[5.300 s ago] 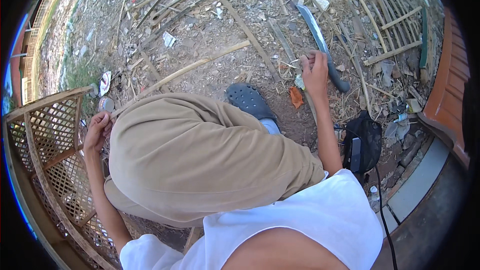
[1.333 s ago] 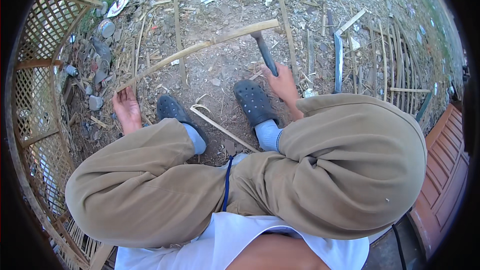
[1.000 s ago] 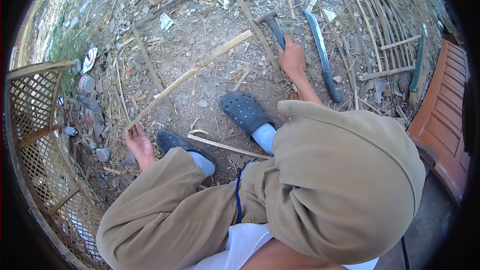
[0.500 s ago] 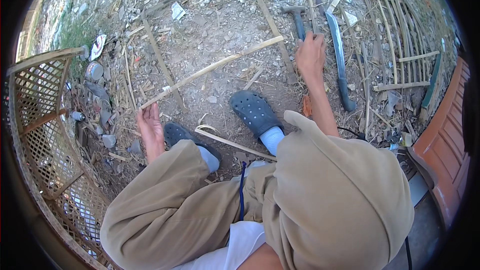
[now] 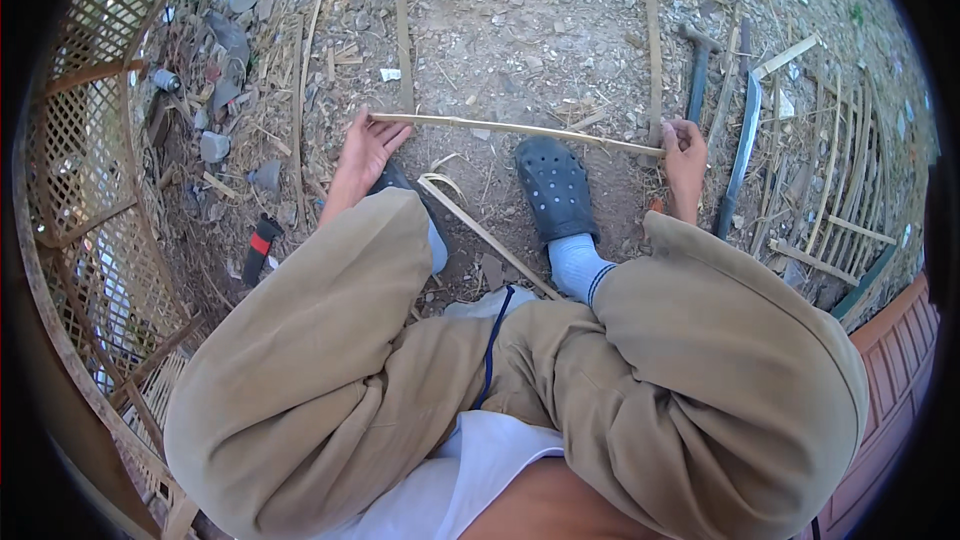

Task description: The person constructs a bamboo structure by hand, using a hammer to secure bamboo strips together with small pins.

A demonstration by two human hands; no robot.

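A long, thin bamboo strip (image 5: 520, 128) stretches crosswise in front of my knees, just beyond my feet. My left hand (image 5: 370, 150) holds its left end between the thumb and partly extended fingers. At the right end, my right hand (image 5: 685, 162) pinches the strip. Two long slats, a left slat (image 5: 405, 30) and a right slat (image 5: 652, 40), lie on the ground, running away from me near the strip's ends. Right of my right hand lie a hammer (image 5: 697, 75) and a machete (image 5: 742, 150) with a dark handle.
A curved lattice panel (image 5: 85, 190) stands along the left. A black-and-red object (image 5: 261, 248) lies by my left knee. Another strip (image 5: 490, 235) lies between my feet. At right are a slatted bamboo frame (image 5: 850, 185) and a reddish-brown panel (image 5: 895, 360). Rubble covers the ground.
My right hand has left the hammer and taken the strip's right end. The strip now lies closer to me and more level across the view. The view has shifted toward the right.
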